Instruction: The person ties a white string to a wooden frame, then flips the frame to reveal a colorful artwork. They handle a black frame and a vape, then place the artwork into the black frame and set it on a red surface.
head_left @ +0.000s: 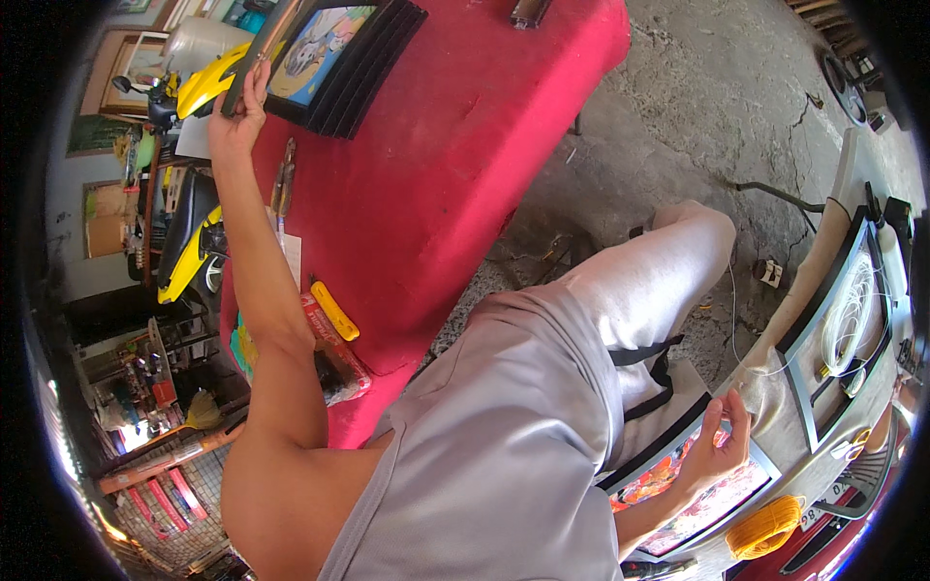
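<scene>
Left hand [235,121] is closed on a frame strip [254,58] beside the black picture frame [344,53], far left on the red table [465,145]. Right hand [717,445] seems pinched on thin line. Strip should be kept flush, line kept taut.

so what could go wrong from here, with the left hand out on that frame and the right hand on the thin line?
1. The left hand grips only the corner of the black-framed picture on the red cloth-covered table; at full reach it could tip or slide.
2. The right hand pinches a thin white line running to the loose white coil; a pull may tangle it.
</scene>
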Demonstrator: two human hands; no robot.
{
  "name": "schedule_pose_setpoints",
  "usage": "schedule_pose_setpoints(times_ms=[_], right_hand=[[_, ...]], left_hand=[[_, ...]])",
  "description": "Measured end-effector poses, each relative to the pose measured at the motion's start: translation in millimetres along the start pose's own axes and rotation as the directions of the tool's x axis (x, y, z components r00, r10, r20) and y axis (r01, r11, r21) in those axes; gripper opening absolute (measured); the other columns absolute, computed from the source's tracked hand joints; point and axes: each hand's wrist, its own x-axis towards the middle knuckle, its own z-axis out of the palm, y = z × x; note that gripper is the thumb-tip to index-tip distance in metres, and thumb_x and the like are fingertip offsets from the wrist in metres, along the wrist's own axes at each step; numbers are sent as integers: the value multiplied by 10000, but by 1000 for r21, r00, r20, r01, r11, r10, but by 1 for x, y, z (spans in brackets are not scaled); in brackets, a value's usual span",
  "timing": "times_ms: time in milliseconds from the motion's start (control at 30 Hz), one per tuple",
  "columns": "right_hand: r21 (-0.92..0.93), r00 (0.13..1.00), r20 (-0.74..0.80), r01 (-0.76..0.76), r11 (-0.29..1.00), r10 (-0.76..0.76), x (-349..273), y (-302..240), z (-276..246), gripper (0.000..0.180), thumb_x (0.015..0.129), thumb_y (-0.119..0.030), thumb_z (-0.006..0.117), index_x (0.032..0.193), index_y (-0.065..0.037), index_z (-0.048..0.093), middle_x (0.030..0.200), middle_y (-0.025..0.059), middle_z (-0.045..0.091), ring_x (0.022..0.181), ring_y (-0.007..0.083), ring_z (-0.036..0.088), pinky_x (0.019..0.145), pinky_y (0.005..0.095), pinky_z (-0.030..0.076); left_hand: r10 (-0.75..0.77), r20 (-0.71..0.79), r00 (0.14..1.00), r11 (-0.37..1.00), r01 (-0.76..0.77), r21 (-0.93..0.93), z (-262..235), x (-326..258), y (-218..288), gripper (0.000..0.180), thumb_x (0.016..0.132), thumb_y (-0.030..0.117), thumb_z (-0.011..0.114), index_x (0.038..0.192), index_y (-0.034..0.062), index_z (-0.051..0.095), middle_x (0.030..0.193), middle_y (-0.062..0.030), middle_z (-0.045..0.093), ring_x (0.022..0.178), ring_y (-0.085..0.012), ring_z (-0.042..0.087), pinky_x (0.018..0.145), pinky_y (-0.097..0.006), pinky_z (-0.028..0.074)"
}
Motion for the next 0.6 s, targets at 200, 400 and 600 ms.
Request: schedule_pose_setpoints(times_ms=[200,400,600], right_hand=[[11,1000,-21,-2,1000,2,1,-7,3,225,825,-132,693,988,21,666,792,75,653,737,201,608,699,330,472],[-28,999,-28,22,999,-22,0,-4,3,218,847,-109,679,1018,25,674,815,84,668,737,151,605,690,274,488],[-26,999,-35,3,1000,-4,7,-6,4,226,840,-114,687,1011,34,673,816,77,665,736,137,597,690,268,488]], left_hand=[[-28,43,999,999,26,32,6,-8,2,556,955,240,392,1348,-147,327,1410,-315,334,1346,-474,269,980,-492,481],[72,75,995,970,-87,226,-19,5,-6,549,916,165,371,1342,-173,298,1392,-340,342,1325,-499,293,980,-501,480],[191,56,980,903,-198,382,-39,1,-24,574,898,121,381,1364,-176,223,1381,-394,301,1294,-509,336,972,-495,491]])
